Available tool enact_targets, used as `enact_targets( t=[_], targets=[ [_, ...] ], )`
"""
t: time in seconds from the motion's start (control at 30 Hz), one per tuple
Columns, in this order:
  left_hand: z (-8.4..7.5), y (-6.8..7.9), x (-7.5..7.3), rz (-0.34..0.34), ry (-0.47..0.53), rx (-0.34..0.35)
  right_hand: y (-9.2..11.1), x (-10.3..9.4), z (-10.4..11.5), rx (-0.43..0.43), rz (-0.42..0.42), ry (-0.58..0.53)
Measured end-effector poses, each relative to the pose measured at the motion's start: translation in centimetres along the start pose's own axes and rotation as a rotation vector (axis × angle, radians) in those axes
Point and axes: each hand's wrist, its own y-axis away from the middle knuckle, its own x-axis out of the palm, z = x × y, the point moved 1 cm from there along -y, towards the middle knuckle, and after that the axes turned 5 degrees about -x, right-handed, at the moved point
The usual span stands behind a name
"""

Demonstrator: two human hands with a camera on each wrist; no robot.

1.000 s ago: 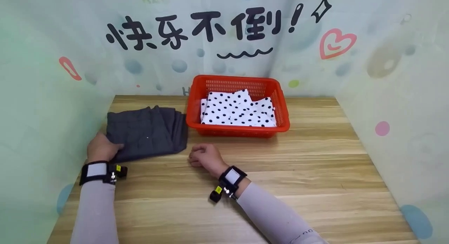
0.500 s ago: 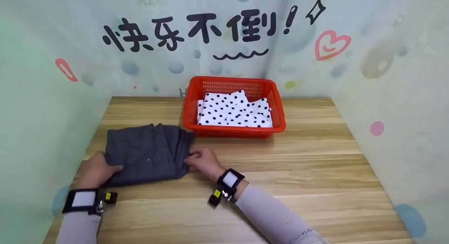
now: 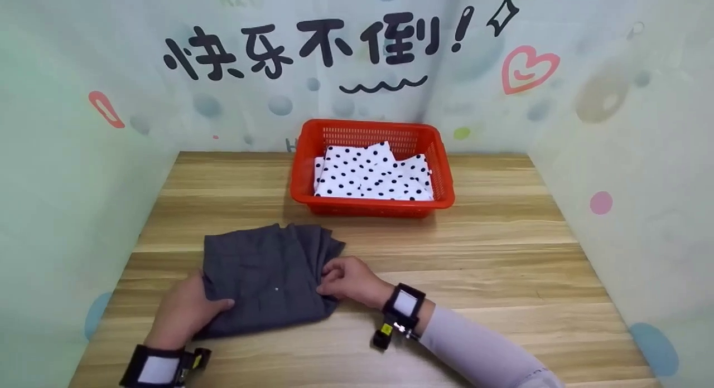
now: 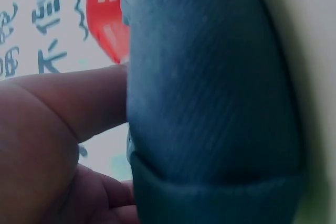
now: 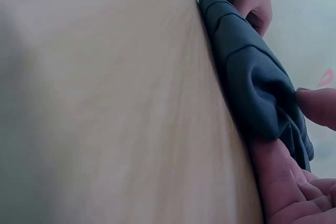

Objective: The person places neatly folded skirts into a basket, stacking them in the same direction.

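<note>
A folded dark grey garment (image 3: 262, 282) lies near the front left of the table, its right end bunched in loose layers. My left hand (image 3: 187, 310) grips its left edge, thumb on top and fingers hidden underneath. At the right edge, my right hand (image 3: 354, 282) holds the layers between thumb and curled fingers. In the right wrist view a finger (image 5: 275, 177) goes under the fold while the thumb (image 5: 317, 107) sits at its upper side. The garment (image 4: 210, 87) fills most of the left wrist view, with the left thumb (image 4: 79, 98) against it.
Behind the garment stands a red plastic basket (image 3: 374, 204) against the back wall. White cloth with black dots (image 3: 368, 176) lies folded inside it. Printed curtain walls (image 3: 613, 170) border the wooden table (image 3: 485, 254) on the left, back and right.
The garment has slid from beside the basket towards the front and somewhat right. My left hand travelled with it; my right hand, apart from it a second ago, took hold of its right edge.
</note>
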Motion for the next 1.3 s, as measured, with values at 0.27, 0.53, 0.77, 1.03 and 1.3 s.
enact_targets(
  t=[0.27, 0.53, 0.77, 1.03, 1.3],
  targets=[
    [-3.4, 1.9, 3.6, -0.023, 0.031, 0.082, 4.4, -3.5, -1.3, -0.028, -0.026, 0.121],
    [-6.8, 2.8, 6.6, -0.048, 0.041, 0.165, 8.8, -7.4, -2.9, 0.007, -0.051, -0.074],
    [-10.1, 2.6, 7.7, 0.043, 0.173, 0.236, 12.5, -11.8, -3.8, 0.010, -0.028, -0.299],
    [-10.8, 2.3, 8.4, 0.120, 0.430, 0.191, 14.9, -15.4, -3.5, 0.145, -0.108, -0.265],
    [-11.3, 1.7, 9.4, 0.190, 0.629, 0.167, 15.4, -14.8, -3.8, 0.165, -0.090, -0.377]
  ],
)
